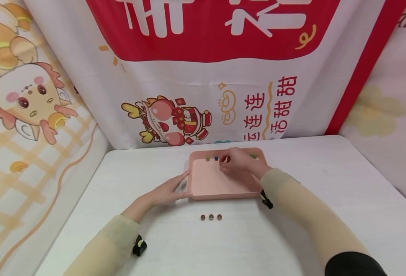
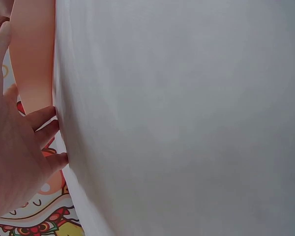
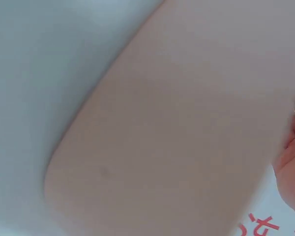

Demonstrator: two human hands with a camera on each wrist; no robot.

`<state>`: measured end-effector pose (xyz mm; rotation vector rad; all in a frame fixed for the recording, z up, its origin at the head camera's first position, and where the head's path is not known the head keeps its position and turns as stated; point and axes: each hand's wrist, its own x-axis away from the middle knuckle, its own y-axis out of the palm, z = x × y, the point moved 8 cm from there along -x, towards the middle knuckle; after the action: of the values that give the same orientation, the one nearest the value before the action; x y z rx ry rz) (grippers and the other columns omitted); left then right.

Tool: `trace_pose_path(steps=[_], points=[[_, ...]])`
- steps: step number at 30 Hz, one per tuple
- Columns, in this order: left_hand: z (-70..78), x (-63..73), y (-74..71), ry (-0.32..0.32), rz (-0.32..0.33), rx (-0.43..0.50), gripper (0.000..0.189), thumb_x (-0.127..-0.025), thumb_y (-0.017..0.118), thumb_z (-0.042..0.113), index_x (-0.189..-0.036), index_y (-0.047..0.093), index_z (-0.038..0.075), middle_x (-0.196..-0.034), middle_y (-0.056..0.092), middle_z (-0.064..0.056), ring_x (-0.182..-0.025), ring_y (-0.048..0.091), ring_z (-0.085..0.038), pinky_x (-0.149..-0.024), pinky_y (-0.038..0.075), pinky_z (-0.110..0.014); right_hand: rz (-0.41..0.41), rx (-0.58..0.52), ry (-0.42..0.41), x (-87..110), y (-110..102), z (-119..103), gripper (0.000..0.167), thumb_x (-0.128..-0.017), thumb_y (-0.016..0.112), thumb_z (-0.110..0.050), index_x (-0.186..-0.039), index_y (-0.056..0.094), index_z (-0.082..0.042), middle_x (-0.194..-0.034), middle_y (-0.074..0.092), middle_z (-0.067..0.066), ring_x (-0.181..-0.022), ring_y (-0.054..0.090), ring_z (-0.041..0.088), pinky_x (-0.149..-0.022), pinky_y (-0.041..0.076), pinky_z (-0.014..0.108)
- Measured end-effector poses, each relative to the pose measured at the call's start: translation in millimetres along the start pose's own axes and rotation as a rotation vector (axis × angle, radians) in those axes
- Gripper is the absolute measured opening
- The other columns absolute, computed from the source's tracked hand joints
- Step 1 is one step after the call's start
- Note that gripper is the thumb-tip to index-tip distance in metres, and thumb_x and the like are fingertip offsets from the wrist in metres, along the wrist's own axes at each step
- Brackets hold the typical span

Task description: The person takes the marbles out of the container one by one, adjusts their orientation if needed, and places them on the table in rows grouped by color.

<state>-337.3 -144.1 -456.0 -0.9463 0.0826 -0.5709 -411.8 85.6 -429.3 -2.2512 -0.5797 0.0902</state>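
A shallow pink tray (image 1: 208,180) lies on the white table. My left hand (image 1: 168,191) rests against its left side, thumb and fingers spread. In the left wrist view, the left hand (image 2: 14,147) has its fingertips along the wall of the tray (image 2: 33,54). My right hand (image 1: 237,160) reaches over the tray with curled fingers, fingertips close together near the far side; I cannot tell whether they pinch a marble. Left of it in the tray are a green marble (image 1: 208,158) and a blue marble (image 1: 216,158). Green glass (image 1: 253,156) shows behind the hand.
In front of the tray, three reddish-brown marbles (image 1: 211,217) sit in a row on the table (image 1: 175,241). A printed cloth (image 1: 189,80) hangs right behind the table's far edge. Patterned cloth also hangs at the left and right.
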Motion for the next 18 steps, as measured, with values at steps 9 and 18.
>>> trace_pose_path(steps=[9, 18], points=[[-3.1, 2.2, 0.1, -0.021, 0.0, 0.004, 0.088, -0.088, 0.063, 0.058, -0.157, 0.014, 0.033, -0.16, 0.02, -0.003, -0.145, 0.018, -0.028, -0.114, 0.018, -0.053, 0.005, 0.076, -0.158, 20.7, -10.5, -27.6, 0.009, -0.09, 0.07, -0.016, -0.098, 0.068, -0.013, -0.091, 0.064, -0.003, -0.086, 0.058, 0.018, -0.072, 0.051, 0.031], [-1.6, 2.0, -0.2, -0.022, 0.005, 0.001, 0.088, -0.088, 0.063, 0.057, -0.156, 0.014, 0.035, -0.16, 0.02, -0.003, -0.145, 0.017, -0.027, -0.114, 0.018, -0.053, 0.005, 0.098, -0.308, 57.3, -18.7, -52.6, 0.007, -0.09, 0.071, -0.018, -0.095, 0.065, -0.02, -0.091, 0.064, -0.008, -0.086, 0.061, 0.014, -0.07, 0.054, 0.028]])
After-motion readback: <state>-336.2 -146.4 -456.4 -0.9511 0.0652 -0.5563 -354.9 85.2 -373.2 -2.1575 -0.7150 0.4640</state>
